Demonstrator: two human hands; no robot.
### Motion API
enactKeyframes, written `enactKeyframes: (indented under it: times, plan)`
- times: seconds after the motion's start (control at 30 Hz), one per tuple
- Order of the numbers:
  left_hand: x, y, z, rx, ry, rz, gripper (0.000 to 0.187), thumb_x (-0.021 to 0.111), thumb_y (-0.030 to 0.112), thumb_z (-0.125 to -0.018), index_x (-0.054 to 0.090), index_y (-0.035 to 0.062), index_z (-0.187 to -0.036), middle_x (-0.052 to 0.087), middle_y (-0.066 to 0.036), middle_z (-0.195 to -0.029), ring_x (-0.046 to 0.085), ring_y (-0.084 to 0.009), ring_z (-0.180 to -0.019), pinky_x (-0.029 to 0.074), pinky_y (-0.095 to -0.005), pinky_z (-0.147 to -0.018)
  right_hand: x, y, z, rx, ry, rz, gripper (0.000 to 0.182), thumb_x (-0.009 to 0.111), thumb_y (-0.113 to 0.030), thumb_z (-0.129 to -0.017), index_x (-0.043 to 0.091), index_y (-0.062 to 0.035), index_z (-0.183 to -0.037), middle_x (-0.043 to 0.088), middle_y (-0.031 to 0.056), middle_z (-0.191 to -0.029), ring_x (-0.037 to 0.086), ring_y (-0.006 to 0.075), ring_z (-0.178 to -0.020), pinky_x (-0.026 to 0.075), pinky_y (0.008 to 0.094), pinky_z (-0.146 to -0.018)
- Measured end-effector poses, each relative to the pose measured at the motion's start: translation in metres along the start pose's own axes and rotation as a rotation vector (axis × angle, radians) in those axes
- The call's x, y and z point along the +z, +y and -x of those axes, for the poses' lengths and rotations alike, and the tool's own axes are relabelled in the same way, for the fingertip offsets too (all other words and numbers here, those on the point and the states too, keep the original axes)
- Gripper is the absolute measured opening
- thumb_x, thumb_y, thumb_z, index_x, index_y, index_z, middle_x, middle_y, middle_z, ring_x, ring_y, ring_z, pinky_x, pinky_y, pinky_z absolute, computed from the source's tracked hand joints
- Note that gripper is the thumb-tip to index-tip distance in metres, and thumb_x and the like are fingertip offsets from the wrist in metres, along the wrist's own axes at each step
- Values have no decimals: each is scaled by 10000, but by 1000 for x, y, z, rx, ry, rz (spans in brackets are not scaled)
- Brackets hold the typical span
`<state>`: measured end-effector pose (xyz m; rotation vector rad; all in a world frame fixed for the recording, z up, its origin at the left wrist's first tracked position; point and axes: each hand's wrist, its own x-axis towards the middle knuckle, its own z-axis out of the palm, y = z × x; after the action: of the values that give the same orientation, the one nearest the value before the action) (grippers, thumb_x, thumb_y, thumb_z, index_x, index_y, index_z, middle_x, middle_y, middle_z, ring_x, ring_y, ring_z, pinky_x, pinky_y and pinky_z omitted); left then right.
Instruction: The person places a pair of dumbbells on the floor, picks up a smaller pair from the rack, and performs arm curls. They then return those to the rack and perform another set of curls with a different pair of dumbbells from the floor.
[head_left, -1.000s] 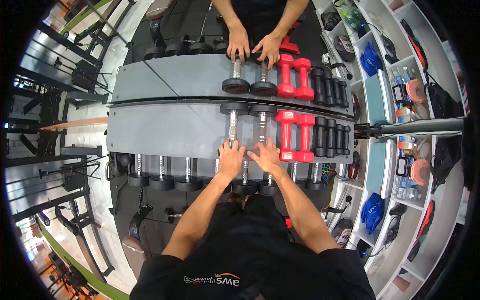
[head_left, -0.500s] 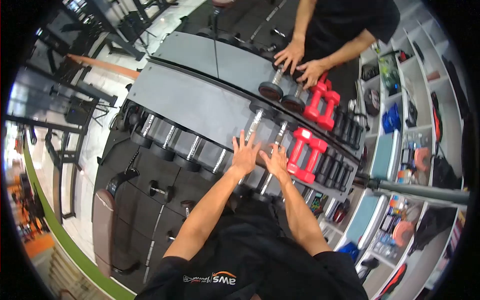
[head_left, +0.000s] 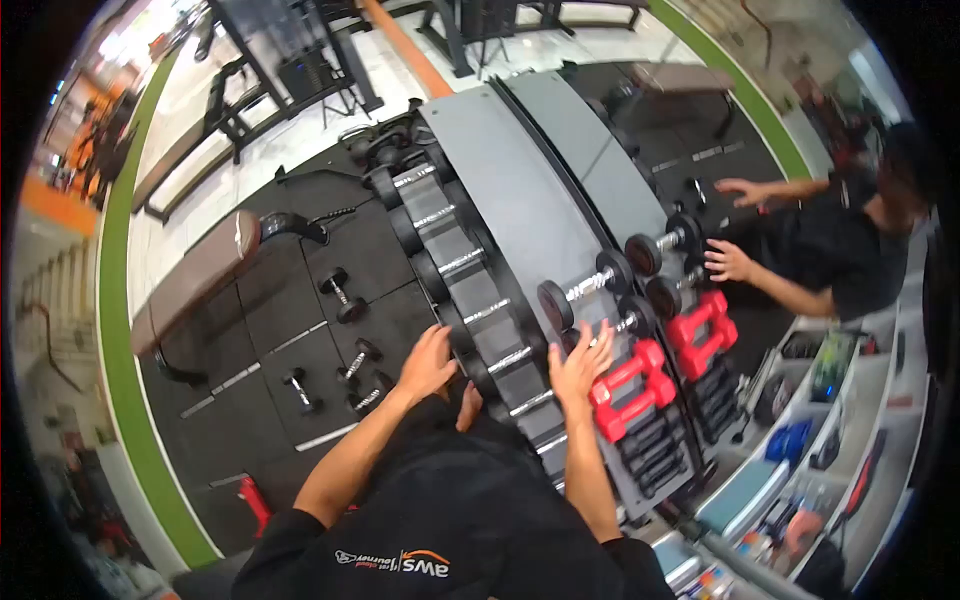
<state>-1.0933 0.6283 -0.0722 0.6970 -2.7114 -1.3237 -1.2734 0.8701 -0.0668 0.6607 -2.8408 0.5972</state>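
My left hand [head_left: 430,364] is off the rack's front edge, fingers stretched and empty, close to the black ends of the lower-row dumbbells [head_left: 462,262]. Over the top shelf, my right hand [head_left: 580,372] is spread, its fingertips overlapping the handle end of a black dumbbell with a chrome handle [head_left: 628,322]. Another chrome-handled dumbbell [head_left: 586,287] lies just beyond it on the shelf. Beside my right hand sits a pair of red dumbbells [head_left: 632,390], followed by several small black dumbbells [head_left: 652,455].
On the black mat lie several loose dumbbells [head_left: 343,296] and a red one [head_left: 254,503]. A padded bench [head_left: 200,280] stands to the left. Behind the grey shelf [head_left: 500,150], a mirror [head_left: 590,130] reflects the rack and a person. White cubbies [head_left: 760,500] hold belongings at lower right.
The view has swung left, showing more floor. My left hand has moved away from the top-shelf dumbbell to outside the rack's front edge. My right hand stays near the top-shelf dumbbells, fingers now raised.
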Motion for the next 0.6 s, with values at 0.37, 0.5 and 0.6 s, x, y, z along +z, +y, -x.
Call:
enactKeyframes:
  times: [0.37,0.5,0.6]
  plan:
    - [-28,-45,154,-596,366,482,625,665,155,-795,488,64,-1387,602,-192,-1300,613,-316,-1164,489,-391,-994,-4,-120,36,-614,-437,-524,854,778,-336,-770,321,-85,-1448,203,226,-1545,199,424,-1425,199,553,-1126]
    - [-17,-55,195,-651,465,485,607,630,86,-784,506,73,-1379,622,-185,-1273,646,-269,-1096,523,-369,-938,14,-148,58,-732,-558,-557,836,771,-347,-792,325,-81,-1447,199,231,-1546,207,427,-1423,217,555,-1122]
    - [-14,-66,229,-700,545,516,599,638,94,-798,502,58,-1381,615,-189,-1281,641,-265,-1100,522,-353,-932,23,-167,76,-785,-661,-583,838,771,-345,-794,322,-74,-1448,197,229,-1552,211,428,-1423,221,558,-1124]
